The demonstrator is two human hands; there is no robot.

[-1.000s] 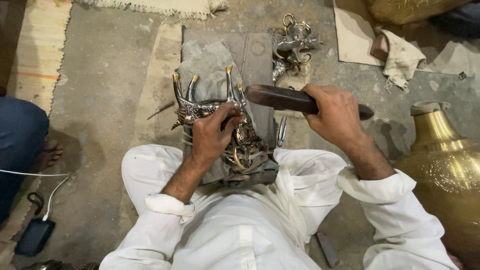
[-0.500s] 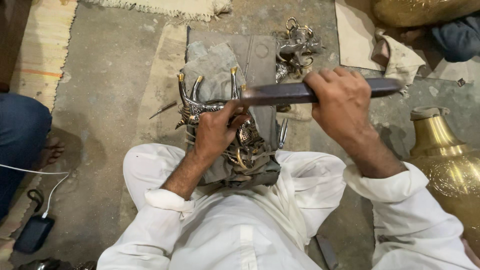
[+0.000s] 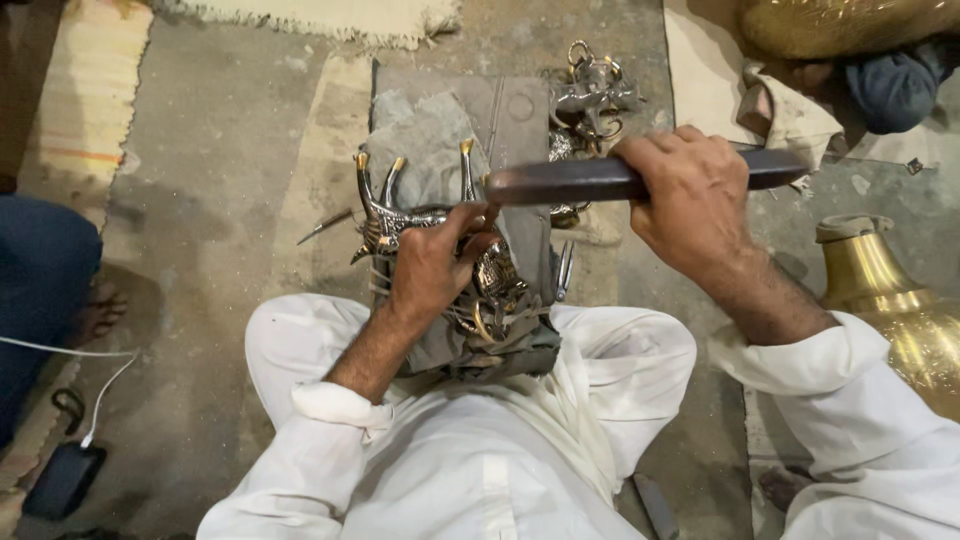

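My left hand (image 3: pixel 432 268) clamps silvery horned metal figurine (image 3: pixel 425 215) — brass-tipped prongs up — on grey cloth (image 3: pixel 430 130) over lap. My right hand (image 3: pixel 690 200) fists dark wooden bar (image 3: pixel 590 180), end at figurine. Figurine body hidden under fingers; contact point unclear.

Bare grey concrete floor (image 3: pixel 210 180) lying dusty and stained. Fringed pale mat (image 3: pixel 330 18) running along top edge. Striped woven mat (image 3: pixel 85 95) lying at left edge. Brass vessel (image 3: pixel 885 300) standing at right edge, catching light. Beige cloth (image 3: pixel 710 60) spreading across top right corner.
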